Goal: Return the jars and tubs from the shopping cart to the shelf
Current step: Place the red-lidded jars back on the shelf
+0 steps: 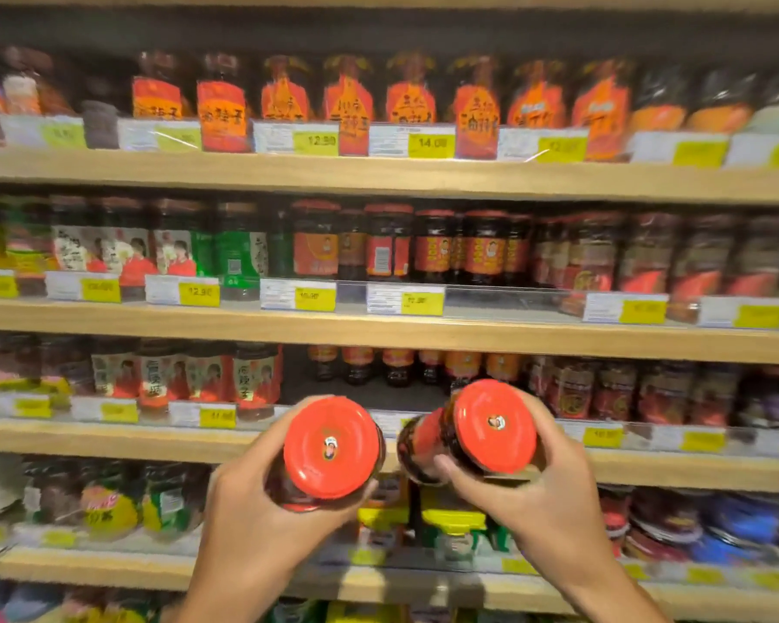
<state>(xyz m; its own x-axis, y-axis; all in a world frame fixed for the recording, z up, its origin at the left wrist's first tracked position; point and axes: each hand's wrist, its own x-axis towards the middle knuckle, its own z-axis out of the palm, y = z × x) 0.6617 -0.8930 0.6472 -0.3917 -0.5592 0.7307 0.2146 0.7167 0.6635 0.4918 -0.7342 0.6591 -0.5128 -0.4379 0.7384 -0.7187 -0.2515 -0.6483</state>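
The left hand (248,510) is wrapped around a jar (329,451) with a red lid. The right hand (545,483) grips a second jar (473,429), tilted left. Both jars are held up in front of the third shelf (109,436), near a gap among its bottles.

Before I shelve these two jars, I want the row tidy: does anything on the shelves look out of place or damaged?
Nothing looks spilled or broken. One oddity: the shelf behind the left hand and right hand has a bare front gap, its small jars set far back. The view is blurred.
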